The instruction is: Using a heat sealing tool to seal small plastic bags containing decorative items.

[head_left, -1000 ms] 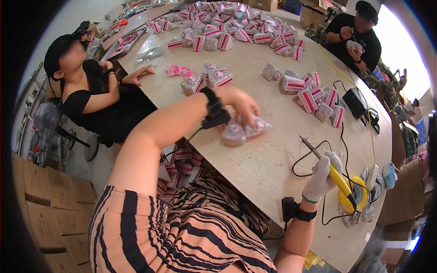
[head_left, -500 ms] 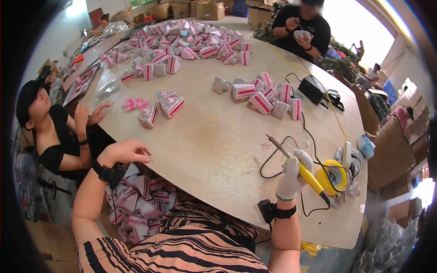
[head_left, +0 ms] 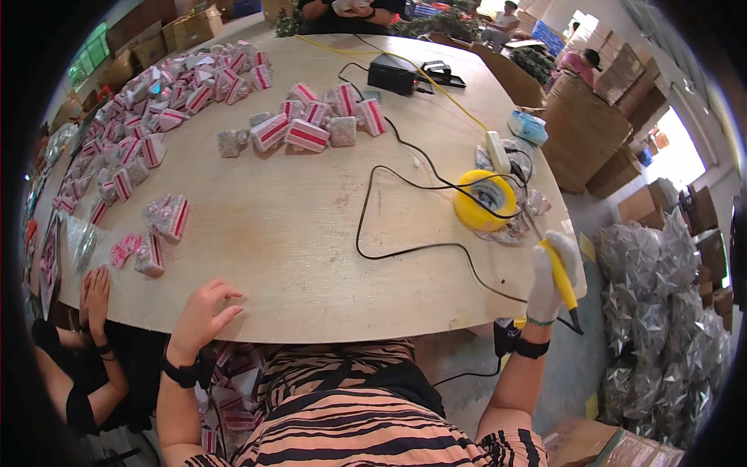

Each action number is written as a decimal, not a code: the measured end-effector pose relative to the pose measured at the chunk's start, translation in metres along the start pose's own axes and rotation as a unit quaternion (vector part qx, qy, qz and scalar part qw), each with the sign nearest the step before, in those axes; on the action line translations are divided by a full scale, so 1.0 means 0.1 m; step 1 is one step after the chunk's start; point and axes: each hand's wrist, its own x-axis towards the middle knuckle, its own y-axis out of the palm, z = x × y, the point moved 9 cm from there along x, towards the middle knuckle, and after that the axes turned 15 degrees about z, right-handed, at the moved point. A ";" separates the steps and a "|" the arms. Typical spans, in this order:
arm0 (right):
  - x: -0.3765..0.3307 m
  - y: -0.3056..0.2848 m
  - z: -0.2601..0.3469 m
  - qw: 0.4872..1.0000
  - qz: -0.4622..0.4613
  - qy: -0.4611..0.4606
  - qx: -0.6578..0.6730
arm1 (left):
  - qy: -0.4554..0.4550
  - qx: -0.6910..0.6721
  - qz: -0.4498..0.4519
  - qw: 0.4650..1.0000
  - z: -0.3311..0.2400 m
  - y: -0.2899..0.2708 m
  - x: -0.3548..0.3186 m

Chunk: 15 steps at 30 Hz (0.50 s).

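At the worktop (head_left: 311,257) edge my left hand (head_left: 201,311) rests loose, holding nothing. My gloved right hand (head_left: 548,276) grips the yellow iron (head_left: 562,282) (tip best kept off its cord (head_left: 405,194)).

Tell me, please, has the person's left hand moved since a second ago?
Yes. The left hand has come back from the packet it touched mid-table to the near edge of the round table, where it now rests empty, fingers spread.

Far person (head_left: 350,8) cropped at top edge

Small clear-wrapped packets (head_left: 307,134) with red-and-white striped labels cluster mid-table — more spread far left (head_left: 148,117)
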 end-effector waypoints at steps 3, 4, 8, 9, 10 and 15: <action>-0.26 0.06 0.01 0.996 0.070 -0.015 -0.055 | -0.006 -0.020 -0.015 1.000 -0.01 0.03 0.01; -0.31 0.08 0.03 0.995 0.066 -0.008 -0.071 | -0.014 -0.029 -0.025 0.999 -0.02 0.03 0.01; -0.35 0.22 -0.06 0.985 0.103 0.002 -0.140 | 0.010 -0.018 -0.017 1.000 -0.10 0.08 0.08; -0.34 0.24 -0.12 0.985 0.100 0.005 -0.141 | 0.014 -0.013 -0.012 1.000 -0.12 0.12 0.10; -0.34 0.35 -0.19 0.976 0.148 0.004 -0.158 | 0.018 -0.007 -0.006 1.000 -0.14 0.14 0.12; -0.47 0.62 -0.16 0.924 0.281 -0.018 -0.258 | 0.016 0.008 -0.004 1.000 -0.18 0.17 0.16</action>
